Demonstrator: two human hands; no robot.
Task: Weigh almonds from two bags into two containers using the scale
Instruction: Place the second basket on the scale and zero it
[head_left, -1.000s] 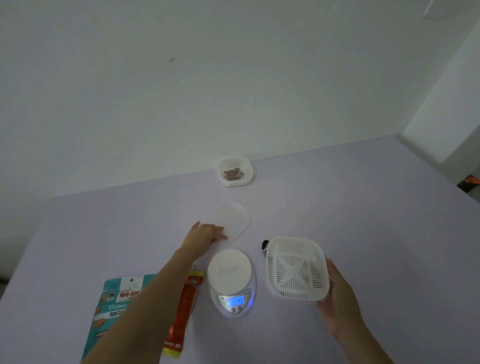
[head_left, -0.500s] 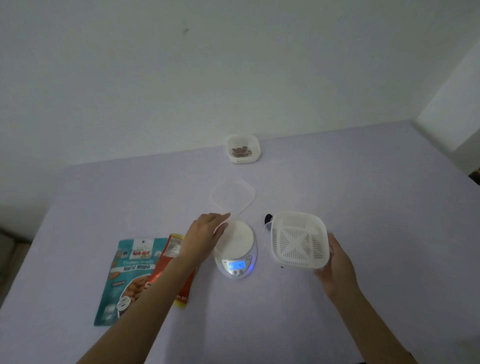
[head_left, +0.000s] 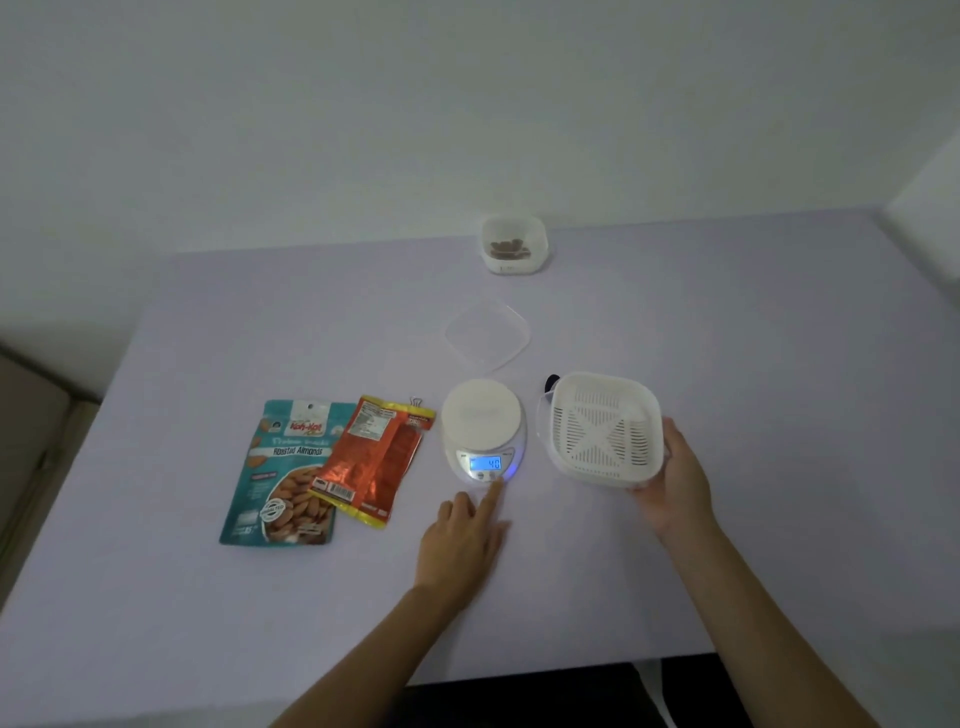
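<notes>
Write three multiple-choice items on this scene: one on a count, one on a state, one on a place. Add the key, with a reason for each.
1. How many bags lie left of the scale?
A. one
B. two
C. three

2. The scale's display is:
A. lit blue, showing digits
B. dark
C. covered by a bag

3. Where does the tub of almonds stand?
A. on the scale
B. inside the white basket
C. at the far side of the table, beyond the clear lid

Key:
1 B: a teal bag and an orange bag lie there, the orange one overlapping the teal one.
2 A: the screen glows blue with digits on it.
3 C: the tub stands alone behind the lid, near the wall.
</notes>
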